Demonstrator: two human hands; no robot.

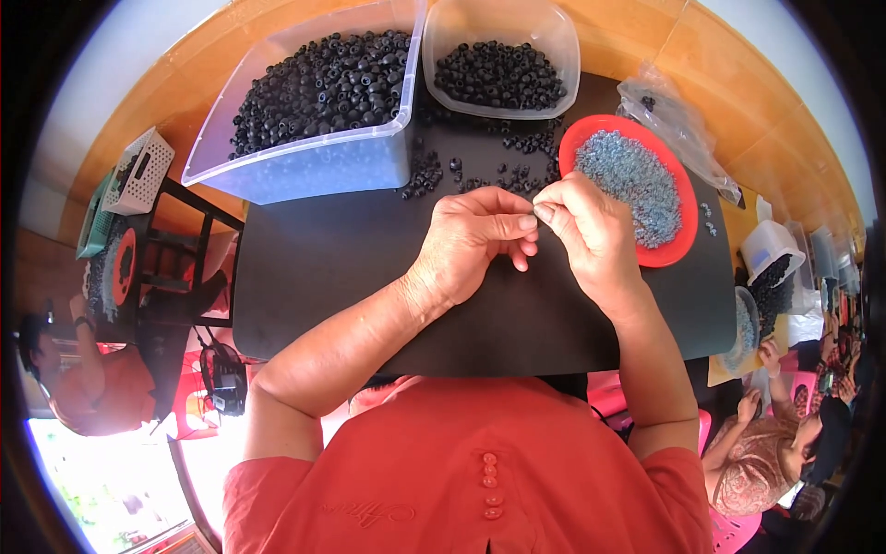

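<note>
My left hand [464, 242] and my right hand [595, 233] meet above the dark table, thumbs and forefingers pinched with the tips nearly touching. Whatever lies between them is too small to make out. Close beside my right hand, a red plate [689, 214] holds a heap of small shiny blue-grey pieces [629, 180]. Just beyond my fingers, loose round black pieces [521, 177] lie scattered on the table. Similar black pieces fill a large clear bin [323, 168] at the far left and a smaller clear tub [498, 113] at the back.
A crumpled clear plastic bag [683, 134] lies at the table's [314, 277] back right corner. A few small pieces [709, 222] sit right of the plate. Other people work at the left [111, 388] and right [757, 452], with baskets and containers near them.
</note>
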